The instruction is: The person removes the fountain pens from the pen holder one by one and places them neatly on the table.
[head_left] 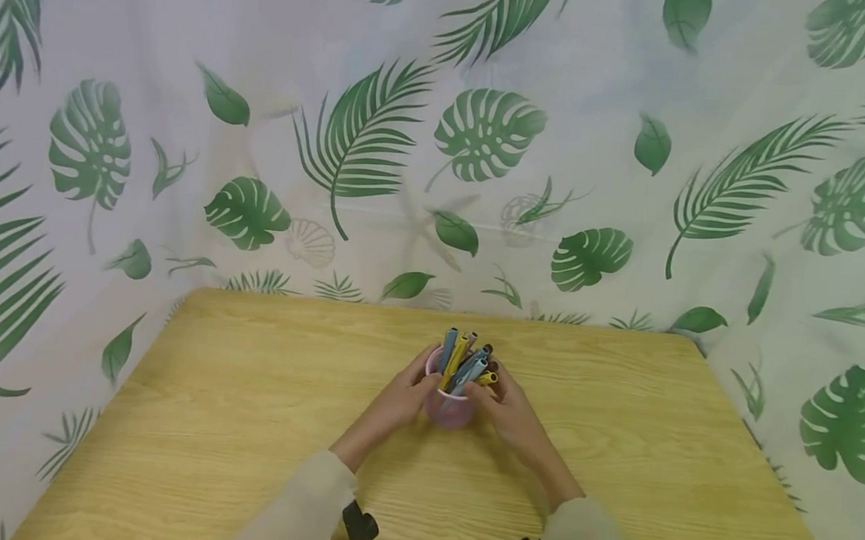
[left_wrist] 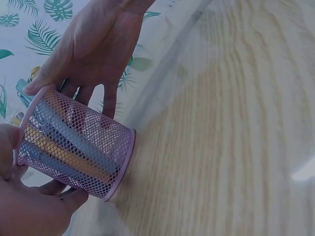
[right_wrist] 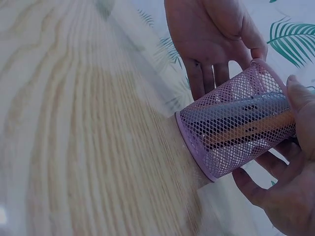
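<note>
A pink mesh pen holder (head_left: 450, 412) is at the middle of the wooden table, its base at or very near the tabletop; I cannot tell whether it is slightly raised. Several pens (head_left: 465, 364), blue, yellow and dark, stick up out of it, leaning various ways. My left hand (head_left: 401, 393) holds the holder's left side, thumb at the rim. On the opposite side my right hand (head_left: 509, 406) grips it likewise. In the left wrist view, the mesh (left_wrist: 78, 140) shows blue and orange-yellow pen barrels inside. Both hands also flank the holder (right_wrist: 241, 123) in the right wrist view.
The light wooden table (head_left: 268, 392) extends to both sides of the hands. A white cloth with green leaf prints (head_left: 489, 135) hangs behind the table and along both sides. Dark wrist devices (head_left: 359, 524) sit at the sleeve cuffs.
</note>
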`<action>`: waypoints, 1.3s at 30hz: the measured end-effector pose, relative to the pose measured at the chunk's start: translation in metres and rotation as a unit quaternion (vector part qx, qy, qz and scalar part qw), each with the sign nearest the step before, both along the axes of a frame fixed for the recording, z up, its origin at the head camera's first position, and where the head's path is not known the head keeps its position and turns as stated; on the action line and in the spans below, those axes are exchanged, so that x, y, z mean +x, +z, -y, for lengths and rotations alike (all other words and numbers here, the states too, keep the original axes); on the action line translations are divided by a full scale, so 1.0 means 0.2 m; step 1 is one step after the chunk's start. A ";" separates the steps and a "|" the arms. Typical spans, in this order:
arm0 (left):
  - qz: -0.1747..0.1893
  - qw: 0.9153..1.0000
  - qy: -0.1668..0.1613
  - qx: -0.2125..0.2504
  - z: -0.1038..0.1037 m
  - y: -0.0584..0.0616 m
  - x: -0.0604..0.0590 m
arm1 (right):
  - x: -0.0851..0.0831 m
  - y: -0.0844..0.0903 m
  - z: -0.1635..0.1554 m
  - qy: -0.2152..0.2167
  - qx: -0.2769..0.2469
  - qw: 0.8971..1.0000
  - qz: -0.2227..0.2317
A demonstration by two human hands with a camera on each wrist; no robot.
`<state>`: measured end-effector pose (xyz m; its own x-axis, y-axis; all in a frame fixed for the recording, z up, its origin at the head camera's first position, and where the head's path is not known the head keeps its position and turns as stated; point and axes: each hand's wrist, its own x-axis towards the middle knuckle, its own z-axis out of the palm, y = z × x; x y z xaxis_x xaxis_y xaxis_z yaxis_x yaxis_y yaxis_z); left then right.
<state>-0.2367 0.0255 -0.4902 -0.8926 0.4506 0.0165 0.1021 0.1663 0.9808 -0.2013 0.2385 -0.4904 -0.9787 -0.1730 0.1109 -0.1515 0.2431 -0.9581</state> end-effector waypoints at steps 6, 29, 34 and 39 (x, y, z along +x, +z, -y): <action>-0.004 1.000 0.024 -0.008 0.06 -0.01 0.04 | 0.00 -0.01 0.06 0.006 -0.008 1.000 -0.002; 0.011 0.998 0.056 0.022 0.24 0.01 0.09 | 0.00 -0.01 0.23 0.046 -0.019 0.999 0.003; 0.019 0.998 0.049 0.030 0.26 0.01 0.09 | 0.00 -0.01 0.24 0.054 -0.023 0.998 0.001; 0.015 0.998 0.040 0.037 0.27 -0.01 0.09 | 0.01 -0.01 0.25 0.061 -0.034 0.998 0.007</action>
